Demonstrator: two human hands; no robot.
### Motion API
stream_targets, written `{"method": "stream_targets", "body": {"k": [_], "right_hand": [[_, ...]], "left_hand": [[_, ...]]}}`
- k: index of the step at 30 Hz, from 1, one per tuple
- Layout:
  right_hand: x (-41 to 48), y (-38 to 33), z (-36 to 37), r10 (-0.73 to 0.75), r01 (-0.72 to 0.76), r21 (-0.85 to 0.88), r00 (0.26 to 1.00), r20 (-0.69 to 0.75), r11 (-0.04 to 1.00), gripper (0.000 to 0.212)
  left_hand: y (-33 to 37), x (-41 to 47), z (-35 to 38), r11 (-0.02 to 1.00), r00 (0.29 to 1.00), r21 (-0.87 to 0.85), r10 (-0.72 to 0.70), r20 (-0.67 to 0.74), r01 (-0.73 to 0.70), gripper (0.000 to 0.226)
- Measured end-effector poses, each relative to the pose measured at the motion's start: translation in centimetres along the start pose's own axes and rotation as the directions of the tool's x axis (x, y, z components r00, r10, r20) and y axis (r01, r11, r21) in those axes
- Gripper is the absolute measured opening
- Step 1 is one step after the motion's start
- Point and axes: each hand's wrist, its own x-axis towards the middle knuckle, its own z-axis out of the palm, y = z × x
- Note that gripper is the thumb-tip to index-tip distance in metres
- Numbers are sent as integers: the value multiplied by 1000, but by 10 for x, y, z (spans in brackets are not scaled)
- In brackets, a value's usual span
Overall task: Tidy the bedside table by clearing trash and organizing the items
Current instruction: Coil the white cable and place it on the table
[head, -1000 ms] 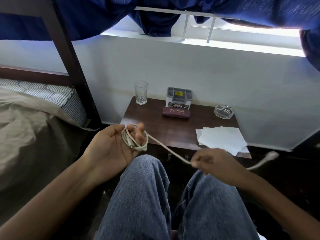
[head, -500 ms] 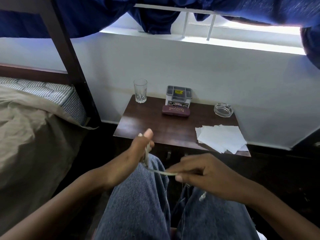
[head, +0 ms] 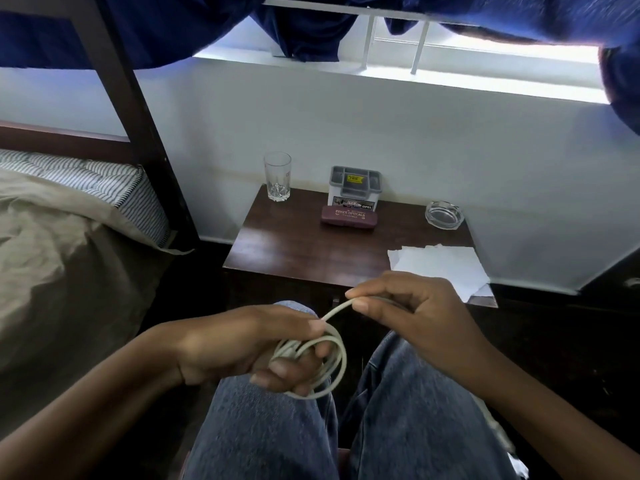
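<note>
cable [head: 337,362] coiled around left hand [head: 256,344] fingers [head: 287,370].

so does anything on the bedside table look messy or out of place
Only the white papers at the front right corner of the table: they lie fanned unevenly, corners reaching the edge. The glass, grey box, glasses case and ashtray sit neatly along the back.

On the bedside table [head: 298,247]: glass [head: 277,176] far left, organizer [head: 355,187] behind the glasses case [head: 348,218] (centre), ashtray [head: 444,214] far right, papers [head: 440,266] near right.
</note>
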Motion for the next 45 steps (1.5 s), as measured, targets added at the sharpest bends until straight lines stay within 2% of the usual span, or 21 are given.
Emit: {"method": "stream_targets", "body": {"k": [2, 4, 5, 7, 10, 14, 18, 22, 25, 27, 31, 34, 38, 40, 43, 45], "right_hand": [[-1, -2, 0, 21, -21, -4, 1000, 1, 1000, 12], [-2, -4, 1, 125, -125, 49, 992, 18, 991, 12], [-3, -4, 1, 201, -207, 109, 978, 58, 972, 13], [-5, -4, 3, 318, -370, 264, 922, 221, 890, 21], [-5, -3, 8, 325, -493, 393, 847, 419, 776, 28], [-5, 1, 8, 389, -546, 344, 815, 429, 764, 33], [-3, 0, 5, 430, -558, 310, 812, 393, 770, 19], [-2, 1, 1, 487, -594, 237, 784, 385, 768, 17], [-1, 2, 0, 518, -622, 228, 765, 384, 749, 21], [-1, 3, -1, 530, -632, 225, 758, 381, 741, 21], [-1, 2, -1, 533, -627, 158, 748, 395, 763, 18], [-3, 0, 1, 523, -612, 92, 736, 429, 786, 18], [-3, -1, 2, 494, -586, 61, 731, 471, 808, 16], [-4, -3, 2, 466, -561, 72, 746, 475, 825, 12], [-1, -3, -8, 454, -523, 67, 790, 412, 849, 13], [3, 4, -21, 471, -495, -9, 821, 324, 869, 13]], "left_hand": [[2, -1, -2, 992, 999, -122, -34, 26, 37, 23], [2, -6, -5, 951, 987, -310, 42, 158, 9, 26], [0, -6, -7, 929, 981, -371, 77, 177, -6, 27], [-6, -3, -11, 882, 977, -470, 122, 173, -27, 26], [-7, 1, -7, 814, 983, -579, 147, 106, -59, 22], [-9, 5, -2, 768, 991, -639, 113, 70, -43, 20], [-14, 10, 1, 854, 999, -519, 28, -37, -43, 22], [-20, 14, -1, 971, 972, -212, 57, -229, -107, 27], [-18, 11, 0, 997, 962, 24, 74, -264, -70, 26], [-16, 9, 1, 997, 959, 53, 65, -275, -52, 31], [-19, 11, 6, 980, 947, 183, 126, -297, -73, 33], [-23, 12, 11, 956, 955, 280, 155, -254, -80, 29], [-30, 10, 12, 848, 941, 529, 204, -269, -33, 32], [-31, 10, 13, 807, 920, 590, 246, -305, -20, 32], [-30, 11, 12, 796, 877, 605, 276, -393, 20, 30], [-30, 11, 7, 763, 839, 640, 288, -462, 90, 30]]}}
